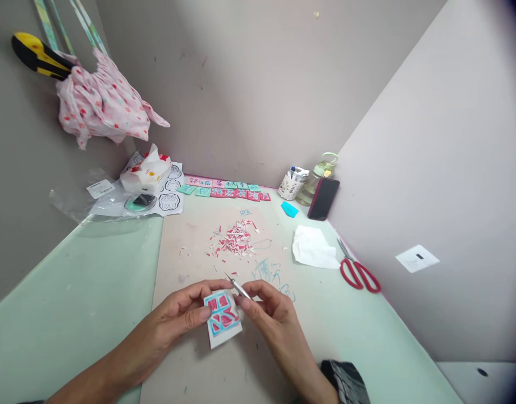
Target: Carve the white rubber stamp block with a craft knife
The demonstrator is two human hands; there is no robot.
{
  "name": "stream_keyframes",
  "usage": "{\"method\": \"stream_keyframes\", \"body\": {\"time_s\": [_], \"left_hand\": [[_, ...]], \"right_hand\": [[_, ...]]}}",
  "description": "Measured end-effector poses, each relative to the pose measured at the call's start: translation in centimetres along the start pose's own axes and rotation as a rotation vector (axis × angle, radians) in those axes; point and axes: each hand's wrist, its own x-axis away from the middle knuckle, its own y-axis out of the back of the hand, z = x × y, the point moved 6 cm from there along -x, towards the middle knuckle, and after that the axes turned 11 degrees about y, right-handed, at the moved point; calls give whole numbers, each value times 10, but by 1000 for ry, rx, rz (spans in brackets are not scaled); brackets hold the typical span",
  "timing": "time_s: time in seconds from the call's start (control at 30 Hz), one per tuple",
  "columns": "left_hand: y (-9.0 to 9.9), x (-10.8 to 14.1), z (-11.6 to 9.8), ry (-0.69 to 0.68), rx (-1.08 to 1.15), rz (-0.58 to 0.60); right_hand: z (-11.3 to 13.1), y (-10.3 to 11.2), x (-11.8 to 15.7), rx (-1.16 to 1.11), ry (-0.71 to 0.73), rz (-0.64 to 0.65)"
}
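Observation:
My left hand (179, 320) pinches a small stamp block (221, 338) by its left and top edges. The block's face is white, with red cut areas and blue marker lines forming a character. In my right hand (272, 320) is a silver carving knife (240, 289), gripped between thumb and fingers, its thin tip pointing up and left above the block. My right fingertips are close to the block's right edge; whether they touch it I cannot tell. Beyond both hands, a heap of red and white shavings (236, 238) lies on the beige board (173, 247).
Behind the shavings run rows of pink and green character tiles (224, 192). At right are a crumpled tissue (312, 247), red-handled scissors (359, 275), a phone (324, 199), a bottle (310, 188) and a pen cup (292, 184). A tissue pack (144, 175) sits back left, below a hanging pink cloth bag (101, 101).

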Motion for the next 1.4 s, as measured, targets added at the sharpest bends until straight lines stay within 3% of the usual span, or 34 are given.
{"method": "stream_keyframes", "body": {"time_s": [0.2, 0.43, 0.6, 0.67, 0.9, 1.1, 1.4], "left_hand": [[3, -4, -5, -66, -115, -60], [8, -6, -4, -76, -178, -170], [19, 1, -12, -220, -381, -431], [18, 2, -14, -225, -461, -474], [-4, -7, -2, -92, -329, -125], [-8, -8, 2, -62, -270, -37], [-12, -4, -5, -182, -383, -6]], "right_hand": [[1, -7, -1, -175, -58, 55], [-2, -9, -2, -217, -91, 52], [-5, -8, -2, -224, -88, 35], [-5, -8, -3, -218, -77, 41], [-6, -9, -4, -196, -55, 59], [-6, -5, -2, -99, -36, 70], [-12, -15, 0, -412, -196, 121]]}}
